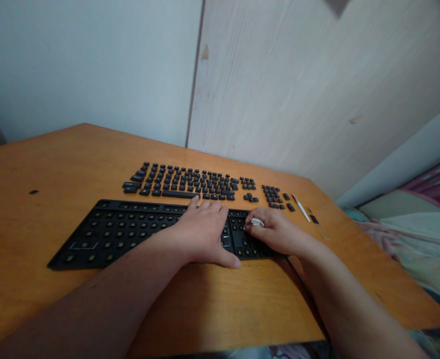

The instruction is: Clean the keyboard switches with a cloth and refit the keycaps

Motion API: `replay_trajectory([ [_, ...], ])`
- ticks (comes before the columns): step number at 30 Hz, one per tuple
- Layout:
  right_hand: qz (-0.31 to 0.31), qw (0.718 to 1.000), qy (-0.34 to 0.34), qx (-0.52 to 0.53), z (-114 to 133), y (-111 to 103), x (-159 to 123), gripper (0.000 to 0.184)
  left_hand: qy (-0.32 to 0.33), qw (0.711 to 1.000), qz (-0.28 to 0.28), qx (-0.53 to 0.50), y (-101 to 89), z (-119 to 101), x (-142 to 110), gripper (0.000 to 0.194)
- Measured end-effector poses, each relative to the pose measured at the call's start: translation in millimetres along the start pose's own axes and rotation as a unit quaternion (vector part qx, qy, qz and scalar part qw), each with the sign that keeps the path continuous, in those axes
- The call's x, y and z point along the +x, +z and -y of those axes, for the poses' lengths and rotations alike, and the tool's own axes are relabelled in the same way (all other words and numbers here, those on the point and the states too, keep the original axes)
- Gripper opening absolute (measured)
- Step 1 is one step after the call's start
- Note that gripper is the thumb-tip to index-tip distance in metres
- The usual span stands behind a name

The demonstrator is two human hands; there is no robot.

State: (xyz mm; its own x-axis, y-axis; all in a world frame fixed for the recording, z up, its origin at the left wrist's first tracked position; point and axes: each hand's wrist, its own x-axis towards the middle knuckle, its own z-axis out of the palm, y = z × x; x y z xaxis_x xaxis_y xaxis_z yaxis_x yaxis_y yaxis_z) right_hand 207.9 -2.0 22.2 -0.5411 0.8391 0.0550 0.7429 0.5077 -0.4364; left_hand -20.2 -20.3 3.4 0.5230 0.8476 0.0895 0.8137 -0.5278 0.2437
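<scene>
A black keyboard base [120, 232] with its keycaps off lies in front of me, its bare key posts showing. My left hand [201, 229] rests across its middle, fingers stretched toward the far edge and thumb out past the near edge. My right hand [268, 227] is closed around a small crumpled white wad [257, 222], perhaps tissue or cloth, over the number pad end. The tip of the wad against the base is mostly hidden by the fingers. Behind the base, loose black keycaps [182, 180] lie in keyboard order, with the long space bar [180, 194] nearest.
To the right lie a white stick-like tool [301, 207] and a wire keycap puller [314, 218]. One small black piece [34, 192] sits far left. A cable [305, 294] runs off the wooden table's [242, 309] near edge. A wall [130, 75] stands behind; bedding [421, 239] is at right.
</scene>
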Motion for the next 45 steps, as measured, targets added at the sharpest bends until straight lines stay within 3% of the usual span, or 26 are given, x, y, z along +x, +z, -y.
replay_trajectory([
  [5, -0.043, 0.998, -0.018, 0.038, 6, 9, 1, 0.009, 0.001, 1.0, -0.002, -0.003, -1.3, 0, 0, 0.11],
  [9, -0.031, 0.999, -0.038, 0.009, 16, 16, 6, 0.008, 0.002, 1.0, 0.005, -0.005, -3.2, -1, -1, 0.108],
  [15, 0.001, 0.998, 0.033, -0.057, 20, 12, 11, 0.008, 0.005, 1.0, 0.0, -0.002, -2.6, 0, 0, 0.109],
  [24, 0.01, 0.994, 0.086, -0.064, 7, -3, 4, 0.006, 0.004, 1.0, 0.004, -0.001, -2.7, 0, 0, 0.113],
  [31, -0.034, 0.997, 0.05, 0.046, 1, 8, 3, 0.009, 0.005, 1.0, -0.001, -0.003, -1.4, 1, 0, 0.113],
  [35, -0.029, 0.999, 0.015, 0.024, 9, 16, 5, 0.008, 0.0, 1.0, 0.001, -0.007, -1.9, 0, 0, 0.11],
  [45, 0.018, 0.997, 0.054, -0.05, 3, -5, -1, 0.008, -0.003, 1.0, 0.006, -0.005, -3.0, 0, 0, 0.112],
])
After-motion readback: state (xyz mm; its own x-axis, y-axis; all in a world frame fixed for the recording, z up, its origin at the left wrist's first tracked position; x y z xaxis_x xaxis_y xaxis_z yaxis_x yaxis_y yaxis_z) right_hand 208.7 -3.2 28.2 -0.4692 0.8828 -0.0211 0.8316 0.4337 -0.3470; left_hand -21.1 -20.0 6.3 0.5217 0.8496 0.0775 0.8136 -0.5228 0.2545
